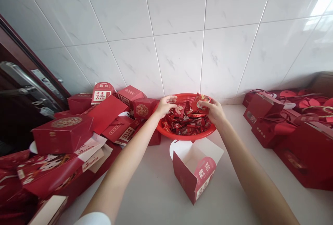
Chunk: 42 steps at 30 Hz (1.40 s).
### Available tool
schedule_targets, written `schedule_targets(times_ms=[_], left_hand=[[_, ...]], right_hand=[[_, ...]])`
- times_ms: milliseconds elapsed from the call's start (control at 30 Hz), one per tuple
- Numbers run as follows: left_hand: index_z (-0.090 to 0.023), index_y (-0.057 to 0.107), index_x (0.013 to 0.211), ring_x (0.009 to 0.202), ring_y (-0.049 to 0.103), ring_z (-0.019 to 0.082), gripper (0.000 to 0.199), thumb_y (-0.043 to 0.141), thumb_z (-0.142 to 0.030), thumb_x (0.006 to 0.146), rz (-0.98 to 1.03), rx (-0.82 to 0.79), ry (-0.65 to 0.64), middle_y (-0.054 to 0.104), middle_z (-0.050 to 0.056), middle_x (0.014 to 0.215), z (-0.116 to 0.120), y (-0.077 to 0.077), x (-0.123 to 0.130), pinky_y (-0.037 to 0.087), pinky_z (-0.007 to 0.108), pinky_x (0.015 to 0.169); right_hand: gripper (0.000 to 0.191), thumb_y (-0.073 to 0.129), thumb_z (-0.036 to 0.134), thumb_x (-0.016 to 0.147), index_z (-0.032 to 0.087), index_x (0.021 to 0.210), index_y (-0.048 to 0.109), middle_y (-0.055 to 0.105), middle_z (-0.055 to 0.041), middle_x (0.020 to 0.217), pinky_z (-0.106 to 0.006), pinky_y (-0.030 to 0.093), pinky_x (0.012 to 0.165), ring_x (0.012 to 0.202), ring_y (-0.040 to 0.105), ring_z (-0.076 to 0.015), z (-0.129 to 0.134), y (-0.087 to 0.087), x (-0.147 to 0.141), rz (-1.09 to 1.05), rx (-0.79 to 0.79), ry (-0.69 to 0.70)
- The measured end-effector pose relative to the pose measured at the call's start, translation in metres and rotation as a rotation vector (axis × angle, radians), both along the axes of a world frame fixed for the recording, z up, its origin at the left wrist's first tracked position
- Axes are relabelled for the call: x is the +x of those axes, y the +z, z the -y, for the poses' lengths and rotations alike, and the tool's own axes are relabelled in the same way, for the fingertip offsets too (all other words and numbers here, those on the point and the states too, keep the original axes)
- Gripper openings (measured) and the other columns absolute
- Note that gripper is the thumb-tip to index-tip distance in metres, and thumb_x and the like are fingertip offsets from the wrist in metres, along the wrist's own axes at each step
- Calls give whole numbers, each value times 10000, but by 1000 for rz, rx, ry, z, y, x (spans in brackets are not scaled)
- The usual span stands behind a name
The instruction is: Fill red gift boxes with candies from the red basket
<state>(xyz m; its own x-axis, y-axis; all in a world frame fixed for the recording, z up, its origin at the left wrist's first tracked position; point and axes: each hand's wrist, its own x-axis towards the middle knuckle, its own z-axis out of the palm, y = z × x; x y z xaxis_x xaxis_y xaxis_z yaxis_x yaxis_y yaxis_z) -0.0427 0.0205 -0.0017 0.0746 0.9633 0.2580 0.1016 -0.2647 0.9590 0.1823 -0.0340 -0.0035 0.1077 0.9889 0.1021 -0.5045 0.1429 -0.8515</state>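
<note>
A red plastic basket stands against the wall, filled with small red wrapped candies. Over its left side, my left hand has its fingertips closed on a small red candy packet. On the opposite side, my right hand pinches a shiny red and gold candy packet between thumb and fingers. In front of the basket sits a red gift box with its top flaps up. White inner walls show through its opening, and its front flap has white characters.
Red boxes lie heaped at the left, some folded up, some flat. Several red gift boxes with handles crowd the right side. A tiled wall rises behind the white tabletop. A dark door with a metal handle is far left.
</note>
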Motion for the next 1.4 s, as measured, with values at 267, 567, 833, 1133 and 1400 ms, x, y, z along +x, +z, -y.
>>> schedule_targets(times_ms=[267, 567, 833, 1133, 1400], left_hand=[[-219, 741, 659, 898, 703, 248, 256, 624, -11, 567, -728, -28, 74, 775, 45, 840, -5, 5, -20, 526, 326, 875], [-235, 731, 593, 771, 673, 247, 196, 770, -80, 480, -924, -86, -66, 747, 26, 720, 1, 3, -25, 503, 303, 742], [-169, 759, 831, 959, 687, 264, 302, 797, -394, 633, -279, 64, -145, 776, 72, 952, 16, 11, -12, 499, 415, 953], [-215, 751, 679, 1323, 552, 283, 50, 702, -226, 673, -232, 294, -137, 674, 63, 1330, 37, 12, 5, 445, 429, 1090], [-212, 751, 705, 897, 711, 226, 148, 604, -226, 701, -242, 234, -126, 777, 29, 833, 46, 15, 9, 554, 362, 867]], right_hand=[[306, 882, 194, 479, 183, 714, 686, 745, -17, 692, -311, 607, 611, 648, 698, -193, 3, 3, -2, -24, -26, -5], [303, 879, 186, 499, 185, 724, 675, 750, -25, 696, -312, 607, 612, 643, 702, -196, 2, 1, -2, -26, -19, 8], [367, 912, 245, 522, 166, 803, 689, 766, -50, 730, -312, 615, 593, 652, 722, -214, 6, 3, -4, -53, -27, 24], [366, 927, 270, 563, 161, 818, 688, 760, -38, 727, -300, 623, 605, 633, 723, -197, 6, 3, -4, -51, -12, 33], [399, 940, 306, 546, 170, 833, 698, 768, -38, 755, -306, 623, 625, 652, 724, -197, 6, 4, -4, -30, 3, 53]])
